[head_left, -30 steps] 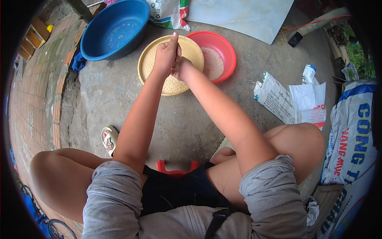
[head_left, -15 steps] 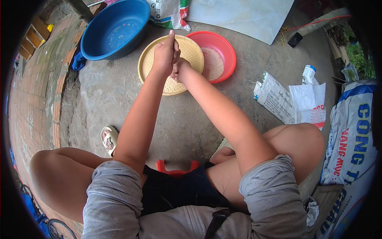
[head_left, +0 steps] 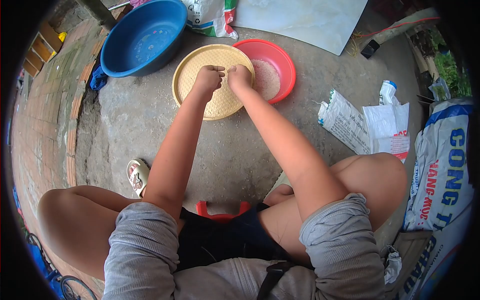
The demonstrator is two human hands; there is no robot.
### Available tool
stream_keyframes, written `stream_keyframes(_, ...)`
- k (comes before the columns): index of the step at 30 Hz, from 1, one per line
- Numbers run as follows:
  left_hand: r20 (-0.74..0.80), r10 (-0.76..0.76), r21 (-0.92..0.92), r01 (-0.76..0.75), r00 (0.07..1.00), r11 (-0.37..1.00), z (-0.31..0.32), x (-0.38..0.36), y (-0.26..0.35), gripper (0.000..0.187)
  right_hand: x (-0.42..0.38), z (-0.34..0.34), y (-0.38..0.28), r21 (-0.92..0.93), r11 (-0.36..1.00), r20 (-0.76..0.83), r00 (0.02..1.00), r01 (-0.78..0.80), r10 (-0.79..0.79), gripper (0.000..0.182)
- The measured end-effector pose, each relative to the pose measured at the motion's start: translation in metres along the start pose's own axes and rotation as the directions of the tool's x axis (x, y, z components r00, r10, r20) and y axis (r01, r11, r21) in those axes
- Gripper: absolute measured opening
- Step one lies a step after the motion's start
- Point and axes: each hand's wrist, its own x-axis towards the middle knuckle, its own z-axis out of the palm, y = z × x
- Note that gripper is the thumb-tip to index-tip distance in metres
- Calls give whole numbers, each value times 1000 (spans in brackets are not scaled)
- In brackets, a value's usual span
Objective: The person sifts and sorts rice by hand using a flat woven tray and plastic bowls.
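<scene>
My left hand (head_left: 209, 81) is above a round woven bamboo tray (head_left: 212, 108), its fingers curled and pointing to the right. Close beside it, my right hand (head_left: 239, 79) hovers over the tray's right part with fingers folded in. A small gap separates the two hands. Whatever may be inside the fingers is hidden or too small to make out. Partly under the tray's right edge stands a red plastic basin (head_left: 288, 75) with pale rice grains (head_left: 266, 80) in it.
A large blue basin (head_left: 145, 42) stands at the back left, near a printed sack (head_left: 210, 17) and a pale marbled board (head_left: 305, 20). Flattened sacks (head_left: 345, 122) lie to the right, with a big filled sack (head_left: 445, 170) beyond. Grains are scattered on the concrete floor.
My hands were touching, the left one with its thumb raised. Now they are apart: the left has tipped forward with fingers pointing right, and the right has shifted slightly up and right.
</scene>
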Motion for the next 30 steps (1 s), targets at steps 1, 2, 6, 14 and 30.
stream_keyframes(1, 8, 33, 82, -33, 999, 996, 1, 1, 0, 30, -2, 2, 3, 20, 998, -25, 998, 51, -51, 27)
stream_keyframes(2, 8, 33, 82, -33, 999, 996, 2, 2, -2, 30, -3, 3, 5, 38, 994, -50, 994, 102, -100, 24)
stream_keyframes(6, -15, 125, 166, -120, 992, 979, 4, 6, -7, 38, 0, 9, 10, 62, 983, -28, 984, 175, -174, 21)
stream_keyframes(14, 116, 326, 566, -332, 938, 754, -6, 17, -14, 46, -13, -21, -15, -30, 977, -15, 977, 211, -211, 17)
stream_keyframes(30, 92, 226, 503, -241, 970, 830, -7, 3, -4, 19, 2, -44, 11, -103, 934, -174, 918, 342, -355, 10)
